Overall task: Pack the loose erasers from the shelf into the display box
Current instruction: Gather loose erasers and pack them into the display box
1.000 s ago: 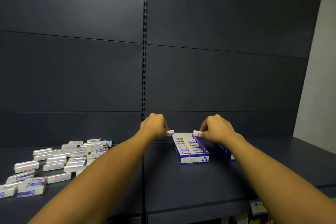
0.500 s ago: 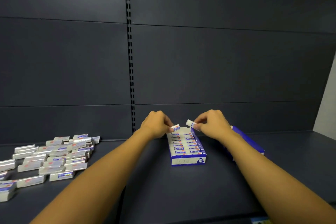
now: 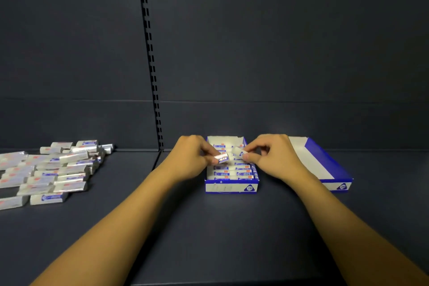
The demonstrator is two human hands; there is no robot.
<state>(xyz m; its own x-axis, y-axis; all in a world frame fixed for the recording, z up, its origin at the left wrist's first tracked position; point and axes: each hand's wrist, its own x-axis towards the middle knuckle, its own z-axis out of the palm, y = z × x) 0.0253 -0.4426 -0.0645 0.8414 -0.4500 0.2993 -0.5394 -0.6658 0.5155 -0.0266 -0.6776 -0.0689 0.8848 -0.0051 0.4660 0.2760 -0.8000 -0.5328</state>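
Both hands have dropped lower over the display box point(image 3: 231, 187) since half a second ago, and the two erasers we hold now sit nearly end to end above its rows. Our left hand point(image 3: 190, 158) pinches one eraser point(image 3: 221, 158) between thumb and curled fingertips; our right hand point(image 3: 274, 157) pinches a second eraser point(image 3: 239, 152) the same way, its grip closed tight on the near end. Nothing stands between the hands and the box, though they cover parts of its side walls. Inside, blue-and-white erasers lie in two columns, the far end showing bare white card. Just right of it an open blue-and-white lid point(image 3: 325, 165) lies on the dark shelf point(image 3: 209, 227), partly hidden by our right wrist. Well apart on the left, a loose pile of wrapped erasers point(image 3: 53, 169) spreads across the shelf and runs off the frame's left edge; their printing is too blurred to read. A slotted upright point(image 3: 151, 58) divides the dark back panel.
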